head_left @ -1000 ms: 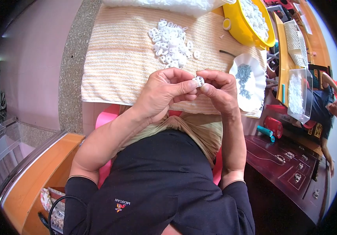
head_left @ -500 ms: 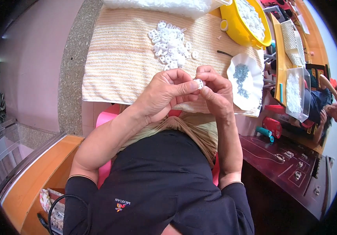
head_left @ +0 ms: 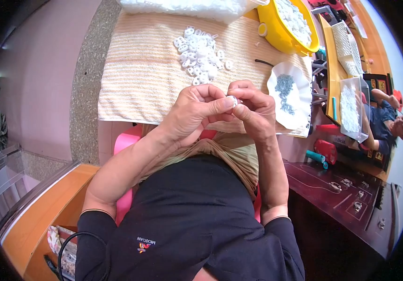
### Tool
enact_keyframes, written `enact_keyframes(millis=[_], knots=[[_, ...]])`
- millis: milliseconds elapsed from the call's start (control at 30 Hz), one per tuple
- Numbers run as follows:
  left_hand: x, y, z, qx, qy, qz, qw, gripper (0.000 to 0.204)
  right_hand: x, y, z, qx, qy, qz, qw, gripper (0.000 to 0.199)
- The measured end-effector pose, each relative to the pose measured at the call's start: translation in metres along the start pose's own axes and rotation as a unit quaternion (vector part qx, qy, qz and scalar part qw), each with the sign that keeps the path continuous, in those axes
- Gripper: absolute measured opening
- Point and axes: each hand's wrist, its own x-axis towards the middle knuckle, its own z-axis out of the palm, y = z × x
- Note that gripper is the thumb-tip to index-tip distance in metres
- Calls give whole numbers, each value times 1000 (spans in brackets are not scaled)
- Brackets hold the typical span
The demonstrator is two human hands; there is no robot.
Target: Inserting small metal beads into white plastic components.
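Between my two hands, over the near edge of the towel, is a small white plastic part [head_left: 233, 100]. My left hand [head_left: 193, 108] pinches it with thumb and fingers. Thumb and fingertips of my right hand [head_left: 258, 112] close on its other side and cover much of it. Beyond my hands a loose heap of white plastic parts [head_left: 202, 55], some with two holes, lies on the striped towel [head_left: 140, 70]. To the right, a white fluted-edge dish [head_left: 300, 100] holds a pile of tiny grey pieces [head_left: 284, 89], too small to make out.
A clear tub [head_left: 239, 10] of white parts stands at the far edge. Beside it is a yellow basin [head_left: 281, 40] full of more. A thin black stick [head_left: 263, 62] lies near the dish. At the right, another person [head_left: 382, 117] sits near a clear bin [head_left: 351, 110].
My right thumb and fingers have closed in further on the white part, which shows less now. The view has shifted slightly. At the right, the other person's arm has moved.
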Motion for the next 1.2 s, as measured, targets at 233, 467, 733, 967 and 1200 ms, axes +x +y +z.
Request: enact_keyframes(millis=[233,467,733,967,1200], knots=[[1,-1,-2,8,-7,-2,1000,9,0,-4,1,-40,-10,-2,999,26],[2,-3,-1,12,-21,-21,999,10,-4,-13,-6,-45,-25,25,998,24],[2,-2,0,-4,-42,-26,999,9,-9,-13,-2,-56,-4,-5,998,28],[3,-3,-1,-8,-60,-17,998,9,-12,-17,5,-89,3,-32,995,35],[2,-5,-1,-5,-82,-15,997,10,-14,-23,11,-131,12,-66,989,34]])
